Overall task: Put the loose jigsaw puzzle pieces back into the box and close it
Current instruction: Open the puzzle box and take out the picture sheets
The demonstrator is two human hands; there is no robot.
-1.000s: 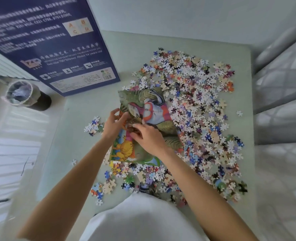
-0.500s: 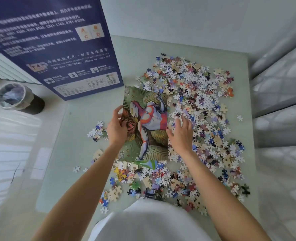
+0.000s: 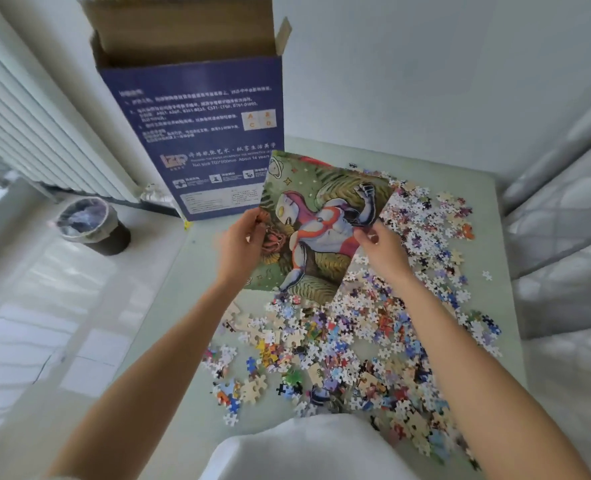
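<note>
A folded picture sheet point(image 3: 322, 220) showing a red and silver figure is lifted off the table and tilted. My left hand point(image 3: 242, 240) pinches its left edge and my right hand point(image 3: 380, 247) pinches its right edge. A large heap of loose jigsaw pieces point(image 3: 391, 306) covers the pale green table point(image 3: 322, 150) under and to the right of the sheet. The tall dark blue puzzle box point(image 3: 200, 133) stands upright at the table's far left corner, its brown top flaps open.
A small dark bin point(image 3: 93, 225) with a plastic liner stands on the floor to the left. A white radiator point(image 3: 27, 133) runs along the left wall. A quilted grey mattress edge point(image 3: 564, 220) borders the table on the right.
Both hands lifted the picture sheet off the puzzle pieces and raised it toward the box. The view tilted up, so the box's open top now shows.
</note>
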